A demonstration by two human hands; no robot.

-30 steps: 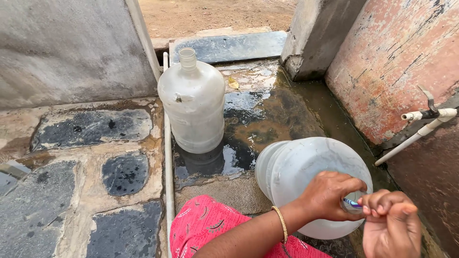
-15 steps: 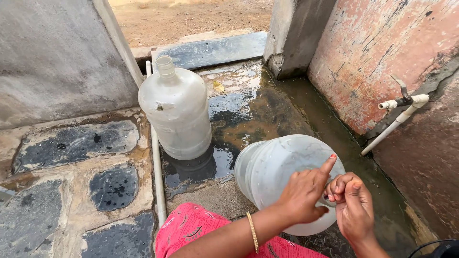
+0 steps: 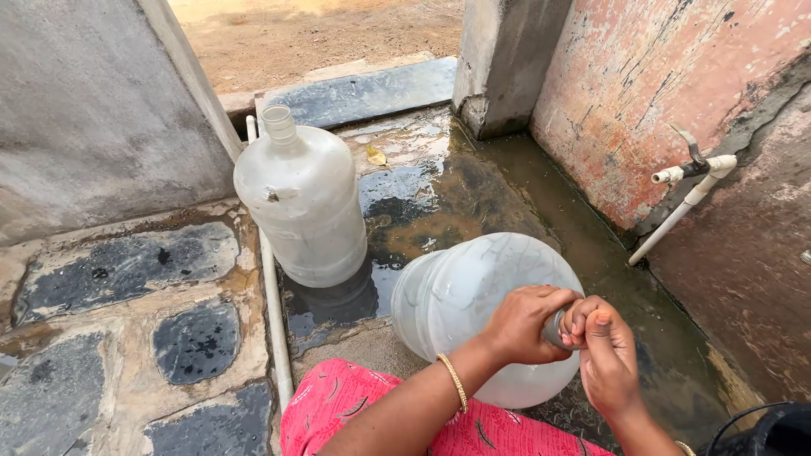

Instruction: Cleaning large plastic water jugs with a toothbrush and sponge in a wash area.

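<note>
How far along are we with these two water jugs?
Done: nothing clearly. The upright jug stands uncapped on the wet floor. In hand: left hand and right hand grip the neck of the tilted jug. Left: the tap is dry.

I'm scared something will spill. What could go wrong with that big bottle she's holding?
The big jug is tilted toward the person, with both hands, left and right, gripping its neck. If it holds water, opening it could splash the pink cloth below. The ground looks wet and may be slippery, so the jug could slide. The upright jug stands close and might get bumped.
</note>
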